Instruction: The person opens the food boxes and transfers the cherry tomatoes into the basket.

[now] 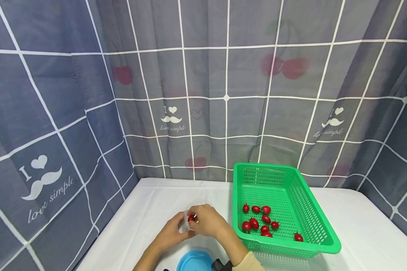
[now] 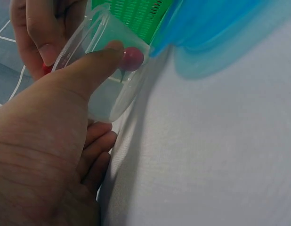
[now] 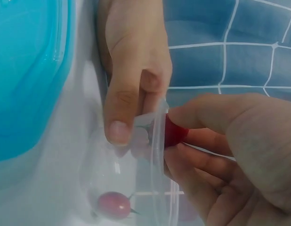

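Note:
My left hand [image 1: 172, 234] holds a clear plastic cup [image 2: 110, 101], its thumb across the outside wall and the other fingers around the far side. One cherry tomato [image 3: 114, 205] with a green stem lies inside the cup. At the cup's mouth, my right hand [image 1: 208, 221] pinches another red cherry tomato [image 3: 174, 132] between thumb and fingers, right at the rim. A green plastic basket [image 1: 320, 222] stands to the right of both hands, with several cherry tomatoes [image 1: 254, 223] spread over its floor.
Close to the table's near edge, below the hands, sits a light-blue plastic piece [image 1: 195, 261] with a raised rim. Beside it is a small black object [image 1: 221, 265]. White cloth [image 1: 156, 199] covers the table, and a grey checked curtain [image 1: 207, 116] hangs behind and at the sides.

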Motion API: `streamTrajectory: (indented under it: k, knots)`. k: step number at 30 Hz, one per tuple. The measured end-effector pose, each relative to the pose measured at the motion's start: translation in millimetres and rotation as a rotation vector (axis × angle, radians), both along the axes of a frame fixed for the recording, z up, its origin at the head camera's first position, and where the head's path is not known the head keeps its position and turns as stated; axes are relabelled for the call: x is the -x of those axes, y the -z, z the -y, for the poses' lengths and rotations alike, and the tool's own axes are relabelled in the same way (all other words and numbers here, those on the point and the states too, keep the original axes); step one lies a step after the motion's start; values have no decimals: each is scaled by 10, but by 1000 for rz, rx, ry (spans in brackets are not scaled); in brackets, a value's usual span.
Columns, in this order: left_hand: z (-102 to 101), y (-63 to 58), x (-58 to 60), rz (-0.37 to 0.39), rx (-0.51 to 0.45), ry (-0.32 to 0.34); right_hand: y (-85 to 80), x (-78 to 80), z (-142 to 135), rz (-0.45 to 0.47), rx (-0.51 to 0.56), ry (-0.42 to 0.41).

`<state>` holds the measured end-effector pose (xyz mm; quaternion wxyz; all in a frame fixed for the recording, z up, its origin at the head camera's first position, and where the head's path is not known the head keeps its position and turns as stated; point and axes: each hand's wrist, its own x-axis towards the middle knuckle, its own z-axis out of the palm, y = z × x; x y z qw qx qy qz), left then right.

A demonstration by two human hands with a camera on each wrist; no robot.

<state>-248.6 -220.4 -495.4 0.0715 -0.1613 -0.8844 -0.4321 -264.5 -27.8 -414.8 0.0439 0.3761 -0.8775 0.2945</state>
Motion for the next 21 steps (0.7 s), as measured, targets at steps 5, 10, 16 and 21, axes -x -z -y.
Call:
streamTrajectory:
  k: [5,10,16,21]
  knots:
    - [-6,-16,-5,-15,16,-8,-61,-2,-46,-47,20,10]
    - [-10,-26,-16,-31,34,-25,-168,-21,-102,-73,45,22]
    - [-13,-31,-13,-7,29,-36,-310,-34,-199,-97,115,32]
    - [-21,-22,0,3,27,-38,-435,-64,-306,-111,164,46]
